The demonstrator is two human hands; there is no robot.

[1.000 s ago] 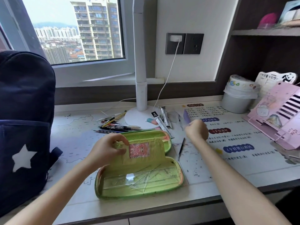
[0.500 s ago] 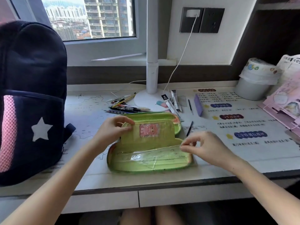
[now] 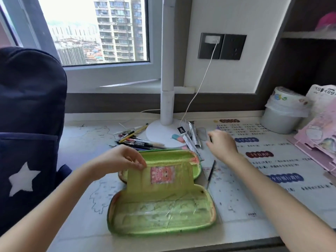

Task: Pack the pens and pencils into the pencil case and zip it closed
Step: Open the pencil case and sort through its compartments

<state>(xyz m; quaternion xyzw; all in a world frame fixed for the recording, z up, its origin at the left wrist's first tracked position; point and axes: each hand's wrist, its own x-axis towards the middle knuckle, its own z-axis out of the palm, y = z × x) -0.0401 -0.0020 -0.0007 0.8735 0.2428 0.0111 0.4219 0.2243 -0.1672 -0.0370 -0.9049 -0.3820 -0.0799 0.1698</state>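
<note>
The green pencil case lies open on the surface. The left hand pinches the top edge of its inner flap. The right hand hovers beside the lamp base, and I cannot tell its grip; pens and pencils lie piled just behind the case

My left hand pinches the top edge of the green fabric divider flap, holding it upright in the open lime-green zip pencil case on the white printed desk mat. My right hand hovers beyond the case by the silver foil packets, fingers curled; I cannot tell whether it holds anything. A heap of mixed pens and pencils lies behind the case, beside the round white lamp base. One thin black pen lies just right of the case.
</note>
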